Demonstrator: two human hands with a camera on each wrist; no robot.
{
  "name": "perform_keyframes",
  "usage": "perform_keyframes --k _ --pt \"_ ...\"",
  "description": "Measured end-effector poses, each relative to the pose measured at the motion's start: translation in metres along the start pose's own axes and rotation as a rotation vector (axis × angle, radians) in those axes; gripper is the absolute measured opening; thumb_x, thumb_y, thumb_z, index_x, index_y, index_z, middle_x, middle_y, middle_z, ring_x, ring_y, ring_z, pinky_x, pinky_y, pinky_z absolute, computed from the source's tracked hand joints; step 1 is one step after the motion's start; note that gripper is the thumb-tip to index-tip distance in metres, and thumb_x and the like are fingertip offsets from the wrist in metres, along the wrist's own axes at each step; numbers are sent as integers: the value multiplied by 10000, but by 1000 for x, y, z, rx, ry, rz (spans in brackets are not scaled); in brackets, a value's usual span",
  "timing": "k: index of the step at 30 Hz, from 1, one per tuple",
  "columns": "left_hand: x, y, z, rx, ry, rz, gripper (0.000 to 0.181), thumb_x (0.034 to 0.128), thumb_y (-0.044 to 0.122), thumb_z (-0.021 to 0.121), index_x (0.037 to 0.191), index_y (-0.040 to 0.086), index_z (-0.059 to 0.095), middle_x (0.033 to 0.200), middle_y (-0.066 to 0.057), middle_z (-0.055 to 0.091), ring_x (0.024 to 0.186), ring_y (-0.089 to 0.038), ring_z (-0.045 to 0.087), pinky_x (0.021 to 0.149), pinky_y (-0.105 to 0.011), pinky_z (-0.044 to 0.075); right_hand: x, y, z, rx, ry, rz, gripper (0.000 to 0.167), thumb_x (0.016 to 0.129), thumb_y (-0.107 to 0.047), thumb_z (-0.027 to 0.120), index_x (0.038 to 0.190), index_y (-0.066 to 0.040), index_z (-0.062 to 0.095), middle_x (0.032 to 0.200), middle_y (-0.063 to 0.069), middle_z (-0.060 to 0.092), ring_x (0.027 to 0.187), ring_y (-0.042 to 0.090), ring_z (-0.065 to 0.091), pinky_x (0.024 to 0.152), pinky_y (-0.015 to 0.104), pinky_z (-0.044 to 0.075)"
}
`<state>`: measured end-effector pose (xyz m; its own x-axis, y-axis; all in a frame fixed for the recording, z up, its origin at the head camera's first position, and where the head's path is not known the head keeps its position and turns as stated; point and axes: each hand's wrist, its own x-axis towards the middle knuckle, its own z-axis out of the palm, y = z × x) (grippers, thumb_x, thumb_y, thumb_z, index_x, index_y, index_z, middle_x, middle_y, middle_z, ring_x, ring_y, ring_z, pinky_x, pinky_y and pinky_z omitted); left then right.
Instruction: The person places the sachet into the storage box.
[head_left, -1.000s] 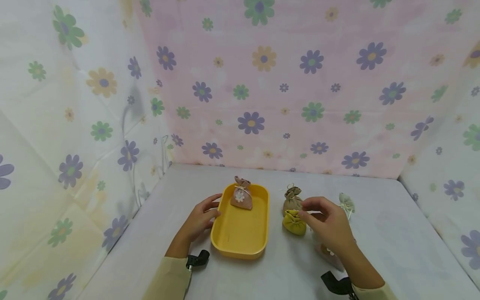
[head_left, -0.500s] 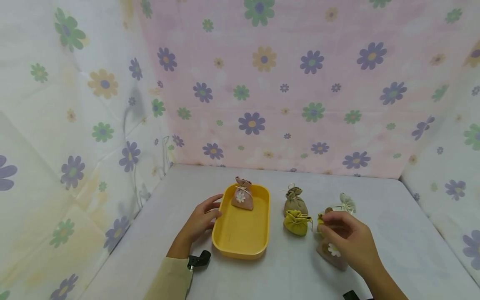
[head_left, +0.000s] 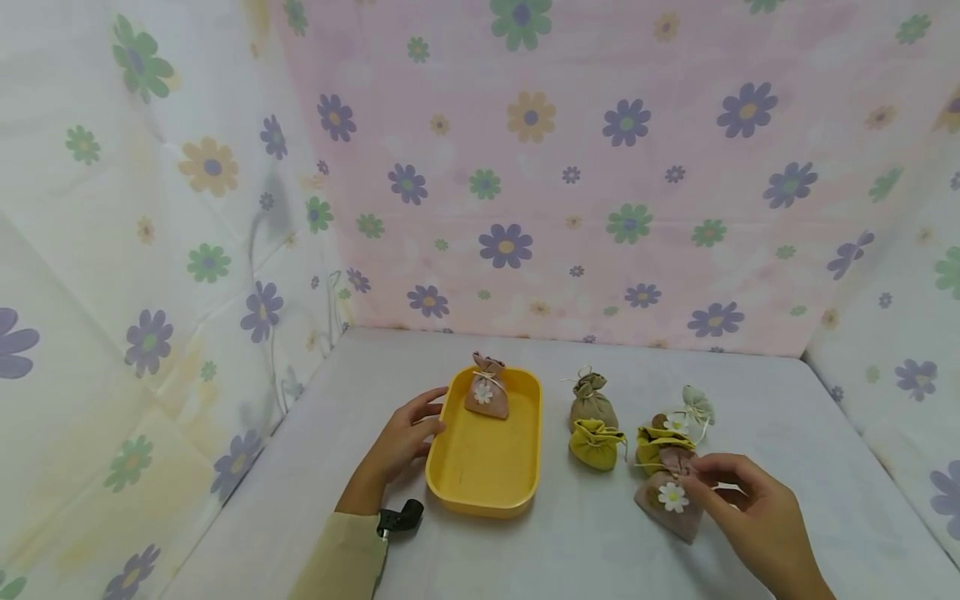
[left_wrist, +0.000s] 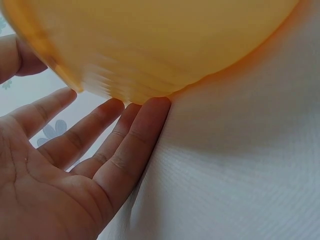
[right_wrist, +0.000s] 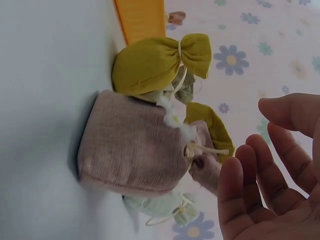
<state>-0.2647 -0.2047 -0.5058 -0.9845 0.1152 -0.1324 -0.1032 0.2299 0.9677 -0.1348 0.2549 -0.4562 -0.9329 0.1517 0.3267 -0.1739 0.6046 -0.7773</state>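
The fingertips of my left hand (head_left: 396,446) (left_wrist: 85,165) rest against the outer left side of a yellow tray (head_left: 483,467) (left_wrist: 165,45), fingers extended. Inside that tray, toward its far end, leans a small pink pouch (head_left: 491,406) with a white flower. My right hand (head_left: 765,525) (right_wrist: 277,185) is beside the gathered neck of another pink pouch (head_left: 684,525) (right_wrist: 130,145), its thumb and fingers apart and loosely bent. In the right wrist view nothing is held between them.
Right of the tray, a yellow-green pouch (head_left: 594,450) stands in front of a brown one (head_left: 592,410). A second yellow-green pouch (head_left: 649,448) is behind the nearer pink pouch, with a pale green pouch (head_left: 699,403) farther back. Flowered cloth hangs around the white table (head_left: 390,358).
My right hand has moved rightward and nearer the camera, from the left yellow-green pouch to the pink pouch. The left hand still touches the tray.
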Motion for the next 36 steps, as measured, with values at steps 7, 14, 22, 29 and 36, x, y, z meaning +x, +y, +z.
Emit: perform_keyframes --k 7,14,22,29,36 --pt "2 -2 -1 -3 -1 1 599 944 178 668 1495 365 526 1474 -106 556 1250 -298 637 938 -462 614 -4 9 -7 -58 -3 61 269 871 -248 843 1076 -118 728 1052 40 737 885 -70 648 704 122 575" --pt "1 -3 -2 -12 -10 15 595 952 177 663 1500 358 521 1475 -105 558 1258 -299 637 935 -454 615 -4 21 -6 -97 -28 89 297 881 -302 832 1097 -130 724 1102 42 723 870 -73 617 689 126 569" --pt "2 -3 -1 -15 -13 15 588 954 180 666 1494 365 525 1479 -103 558 1244 -288 644 931 -442 618 3 29 -5 -177 -30 162 441 891 -431 802 1193 -131 688 1230 55 618 881 -90 513 658 124 510" --pt "1 -2 0 -18 -6 14 589 952 177 669 1492 365 528 1466 -104 568 1219 -277 656 923 -443 621 15 30 -5 -77 -185 336 717 875 -599 741 1367 -107 570 1366 95 605 930 -133 510 736 128 521" --pt "0 -2 -1 -16 -11 21 595 951 177 668 1504 343 521 1455 -117 573 1209 -280 660 923 -444 621 24 31 -2 -45 -223 403 712 890 -615 715 1383 -117 592 1385 92 618 958 -55 566 744 172 539"
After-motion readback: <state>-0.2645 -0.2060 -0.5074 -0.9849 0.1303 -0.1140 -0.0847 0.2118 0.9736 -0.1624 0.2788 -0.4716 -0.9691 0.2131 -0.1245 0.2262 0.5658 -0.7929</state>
